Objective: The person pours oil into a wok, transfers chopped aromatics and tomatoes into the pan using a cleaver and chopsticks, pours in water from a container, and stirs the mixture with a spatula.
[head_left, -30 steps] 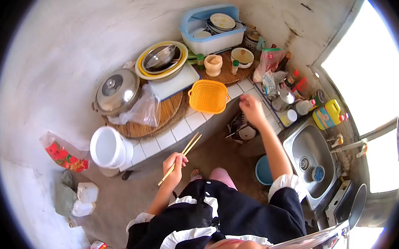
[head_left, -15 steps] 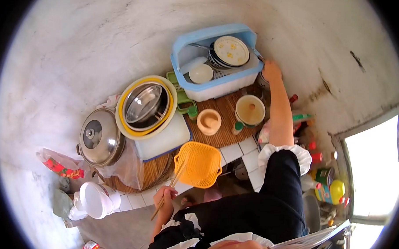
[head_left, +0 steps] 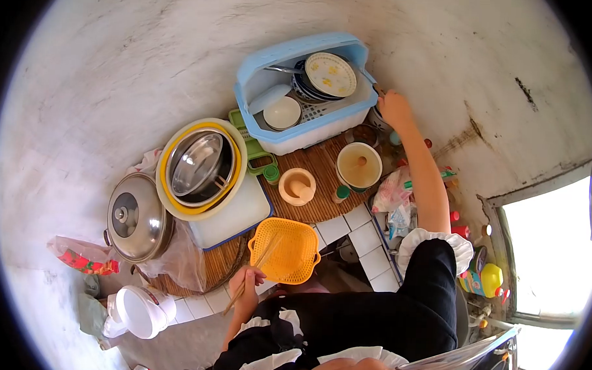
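My left hand [head_left: 245, 287] is closed round a pair of wooden chopsticks [head_left: 263, 254], whose far ends lie over the yellow plastic basket [head_left: 300, 253]. That basket sits at the near edge of the counter. My right hand [head_left: 395, 110] reaches far forward to the right end of the blue dish box [head_left: 304, 126], its fingers curled down by a pot [head_left: 378, 119] next to the box. What the fingertips hold there is hidden. Bowls and a patterned plate [head_left: 330, 75] are inside the box.
A mortar with pestle [head_left: 297, 187], a white pot [head_left: 358, 166] and a green-capped jar [head_left: 340, 194] stand on the brown mat. Nested basins [head_left: 199, 162] and a lidded steel pot [head_left: 140, 215] are at left. Bottles [head_left: 491, 280] line the right side.
The view has shifted, so the counter things appear further left. My right hand stays by the box's right end, with its arm angled more. The chopsticks remain in my left hand.
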